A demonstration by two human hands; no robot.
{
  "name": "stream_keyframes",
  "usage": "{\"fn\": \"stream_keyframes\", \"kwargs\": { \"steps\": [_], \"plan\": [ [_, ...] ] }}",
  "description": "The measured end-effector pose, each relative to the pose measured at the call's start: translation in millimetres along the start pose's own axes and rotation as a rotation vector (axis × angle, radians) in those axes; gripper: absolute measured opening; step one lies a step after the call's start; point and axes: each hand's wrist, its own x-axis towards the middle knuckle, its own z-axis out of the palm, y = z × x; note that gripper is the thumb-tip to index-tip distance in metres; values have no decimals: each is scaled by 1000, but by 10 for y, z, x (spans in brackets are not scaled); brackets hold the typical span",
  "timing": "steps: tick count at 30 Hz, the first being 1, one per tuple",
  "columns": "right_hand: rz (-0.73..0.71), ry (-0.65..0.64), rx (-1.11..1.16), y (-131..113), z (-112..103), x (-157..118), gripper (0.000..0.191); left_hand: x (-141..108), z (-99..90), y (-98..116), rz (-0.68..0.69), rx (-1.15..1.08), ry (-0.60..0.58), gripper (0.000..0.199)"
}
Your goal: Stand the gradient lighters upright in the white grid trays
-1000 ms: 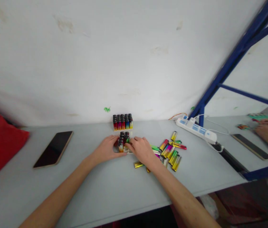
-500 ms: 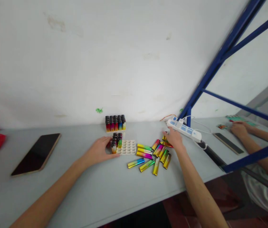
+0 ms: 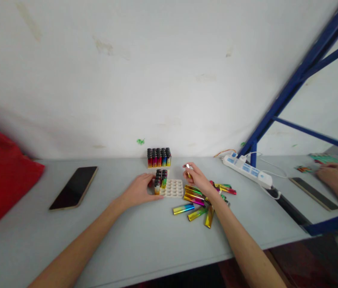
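A white tray [image 3: 173, 188] with rows of holes lies on the table, its left columns filled with upright lighters [image 3: 160, 179] with black tops. My left hand [image 3: 140, 187] grips the tray's left end, thumb along the near side and fingers behind the lighters. Above and to the right of the tray, my right hand [image 3: 196, 178] pinches a lighter [image 3: 188, 171] with a shiny metal end; its lower part is hidden by the fingers. Loose gold and coloured metallic lighters [image 3: 197, 214] lie in a heap under and around my right forearm.
Behind the tray stands a full block of lighters [image 3: 159, 158]. A phone [image 3: 73, 188] and red cloth [image 3: 1, 176] are at left. At right are a power strip [image 3: 247, 172] with cables and a blue metal frame [image 3: 277, 102]; beyond it show another person's hands [image 3: 332, 174].
My right hand has moved left from the heap near the power strip towards the tray and now holds a lighter. My left hand stays at the tray. The view has shifted somewhat.
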Motion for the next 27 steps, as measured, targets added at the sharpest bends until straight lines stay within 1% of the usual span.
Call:
{"fn": "stream_keyframes", "kwargs": {
  "steps": [2, 4, 5, 8, 12, 14, 17, 20, 24, 27],
  "plan": [
    [-20, -145, 151, -37, 203, -35, 43, -7, 14, -11, -1, 1, -8, 64],
    [-43, -184, 168, -66, 340, -58, 45, -13, 34, -28, -3, 5, -6, 65],
    [-63, -173, 153, -70, 390, -66, 45, -16, 43, -36, -2, 8, -2, 66],
    [-145, -85, 64, -32, 503, -87, 44, -21, 53, -45, 1, 12, -1, 65],
    [-225, 15, -7, 38, 596, -135, 45, -21, 25, -21, 3, 18, -17, 65],
    [-225, 74, -49, 42, 616, -163, 48, -20, 7, -7, 9, 13, -12, 64],
    [-182, 155, -138, 23, 624, -187, 57, -15, -10, 4, 10, 8, -12, 63],
    [-154, 221, -200, 14, 625, -184, 52, -7, -12, 1, 5, 18, -19, 63],
    [-144, 254, -265, 2, 625, -176, 43, -2, -9, -6, 0, 32, -20, 64],
    [-181, 250, -295, -51, 607, -200, 45, -6, -12, -1, -13, 32, -22, 63]
  ]
}}
